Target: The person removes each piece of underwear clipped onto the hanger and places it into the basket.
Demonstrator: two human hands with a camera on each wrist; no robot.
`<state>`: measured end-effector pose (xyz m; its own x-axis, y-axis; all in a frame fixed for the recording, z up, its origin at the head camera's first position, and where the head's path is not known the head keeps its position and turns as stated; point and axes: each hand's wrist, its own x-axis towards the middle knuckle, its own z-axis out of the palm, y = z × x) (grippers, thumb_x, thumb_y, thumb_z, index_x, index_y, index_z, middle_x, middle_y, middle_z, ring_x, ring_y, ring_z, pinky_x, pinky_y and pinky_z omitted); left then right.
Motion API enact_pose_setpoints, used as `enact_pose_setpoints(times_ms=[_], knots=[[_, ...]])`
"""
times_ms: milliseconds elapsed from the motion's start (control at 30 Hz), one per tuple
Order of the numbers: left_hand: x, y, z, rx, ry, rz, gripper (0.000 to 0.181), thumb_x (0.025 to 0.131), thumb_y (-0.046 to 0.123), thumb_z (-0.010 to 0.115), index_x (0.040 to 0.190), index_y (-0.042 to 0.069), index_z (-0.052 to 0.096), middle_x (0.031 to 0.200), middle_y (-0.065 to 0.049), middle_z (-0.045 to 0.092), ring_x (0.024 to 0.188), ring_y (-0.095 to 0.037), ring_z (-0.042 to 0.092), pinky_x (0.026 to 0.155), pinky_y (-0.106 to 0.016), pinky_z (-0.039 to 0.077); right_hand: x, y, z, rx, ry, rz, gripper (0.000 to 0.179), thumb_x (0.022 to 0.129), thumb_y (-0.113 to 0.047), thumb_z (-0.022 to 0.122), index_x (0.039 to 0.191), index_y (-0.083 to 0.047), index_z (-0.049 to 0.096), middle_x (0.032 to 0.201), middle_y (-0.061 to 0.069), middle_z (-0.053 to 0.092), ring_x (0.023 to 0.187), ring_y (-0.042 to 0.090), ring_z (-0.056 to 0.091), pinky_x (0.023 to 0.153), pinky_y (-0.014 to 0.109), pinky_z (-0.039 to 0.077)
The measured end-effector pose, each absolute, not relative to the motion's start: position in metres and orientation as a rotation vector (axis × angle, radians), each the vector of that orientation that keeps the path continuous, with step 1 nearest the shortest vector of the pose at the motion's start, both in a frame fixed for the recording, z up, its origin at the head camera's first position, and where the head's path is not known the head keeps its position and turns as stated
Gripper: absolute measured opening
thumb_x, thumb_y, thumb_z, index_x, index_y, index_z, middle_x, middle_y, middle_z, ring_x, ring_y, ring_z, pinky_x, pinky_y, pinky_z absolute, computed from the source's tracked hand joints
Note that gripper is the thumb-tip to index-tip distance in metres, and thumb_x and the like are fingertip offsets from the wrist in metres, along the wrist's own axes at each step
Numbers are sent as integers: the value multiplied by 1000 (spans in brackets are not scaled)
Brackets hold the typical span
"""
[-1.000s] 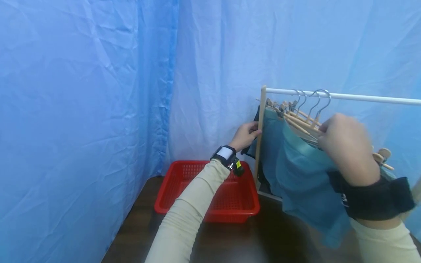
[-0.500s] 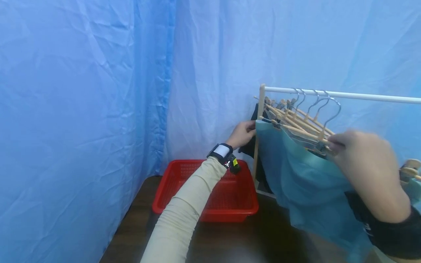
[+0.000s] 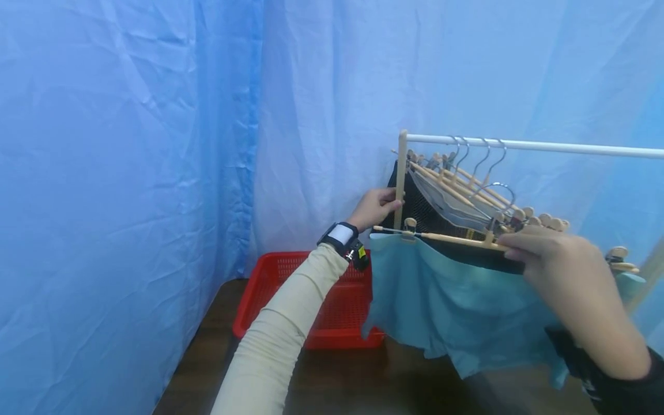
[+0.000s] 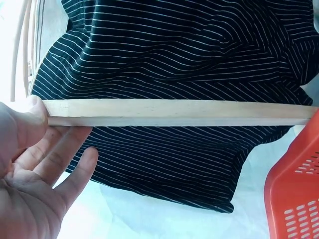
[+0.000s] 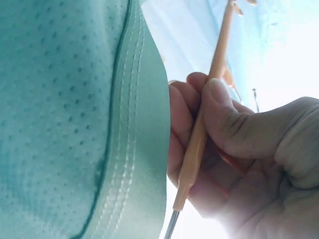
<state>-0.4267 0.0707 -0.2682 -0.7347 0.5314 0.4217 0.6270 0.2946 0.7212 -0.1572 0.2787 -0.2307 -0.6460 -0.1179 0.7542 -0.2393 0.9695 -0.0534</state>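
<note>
My right hand [image 3: 565, 282] pinches the wooden bar of a clip hanger [image 5: 195, 149] between thumb and fingers. Teal shorts [image 3: 467, 311] hang from the hanger's clips, in front of the rack and lower than its rail; the hanger's metal hook stands below the rail. With thumb and fingers, my left hand [image 4: 40, 174] grips the wooden upright [image 4: 174, 112] of the clothes rack. Behind that upright hangs a black garment with thin white stripes [image 4: 164, 59], best seen in the left wrist view.
Several clip hangers [image 3: 467, 178] with garments hang from the white rail [image 3: 570, 148]. A red plastic basket [image 3: 311, 340] stands on the dark wooden table [image 3: 202, 346] left of the rack. More teal cloth [image 3: 630, 282] shows at the far right. Blue curtains [image 3: 129, 144] surround the table.
The right hand has brought the hanger with the teal shorts off the rail, down and toward me. The striped black garment behind is now uncovered. My left hand keeps holding the upright.
</note>
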Motion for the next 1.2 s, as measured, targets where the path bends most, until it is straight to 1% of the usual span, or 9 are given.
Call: enact_pose_setpoints(times_ms=[67,133,233,333,433,533,667,967,1200], knots=[[-427,71,-267,-1085,-2464,-1421,38,104,12,57,141,2,57,137,-15,65,126,-25,65,107,-29,51,-157,279,-236,295,-2270,193,23,76,13,78,95,1,80,86,22,75,57,28,59,45,25,38],[-426,70,-265,-1069,-2483,-1404,38,103,12,58,141,4,57,137,-14,65,125,-24,65,106,-29,52,-156,279,-241,349,-2260,195,26,72,14,80,93,-1,80,84,20,76,59,28,62,46,27,42],[-427,69,-264,-1053,-2510,-1370,39,103,15,59,141,8,57,138,-11,65,125,-21,65,105,-28,52,-155,277,-250,391,-2256,206,29,67,14,83,89,-5,81,80,13,76,60,26,64,47,30,48],[-428,68,-263,-1053,-2530,-1350,40,102,16,59,142,10,56,138,-10,65,126,-20,65,104,-27,52,-152,274,-260,396,-2277,229,30,67,14,84,89,-7,82,79,9,76,60,20,63,48,28,50],[-428,67,-262,-1071,-2542,-1314,41,103,16,59,143,9,55,139,-11,64,126,-21,64,105,-27,52,-151,270,-269,397,-2307,266,32,69,14,83,91,-9,82,82,7,76,59,15,62,48,23,49],[-427,66,-259,-1080,-2553,-1291,42,103,16,59,143,8,54,139,-12,64,127,-22,64,106,-28,52,-151,265,-277,412,-2310,296,32,69,13,82,91,-11,82,81,3,75,58,5,53,48,19,43],[-425,65,-256,-1080,-2559,-1296,42,103,17,58,144,8,54,140,-12,63,128,-22,63,106,-29,52,-155,260,-286,426,-2306,324,31,70,12,83,89,-13,81,77,-3,73,58,0,46,48,20,41],[-426,61,-255,-1034,-2605,-1282,46,105,22,57,148,9,50,145,-12,59,133,-23,58,108,-33,50,-160,251,-301,351,-2452,385,26,74,9,82,90,-11,82,77,-3,73,61,6,52,52,21,43],[-417,40,-245,-999,-2544,-1283,54,106,30,54,154,8,41,152,-16,52,136,-28,56,109,-38,50,-163,244,-299,332,-2468,392,26,75,11,80,91,-10,82,77,0,73,59,9,52,51,20,41]])
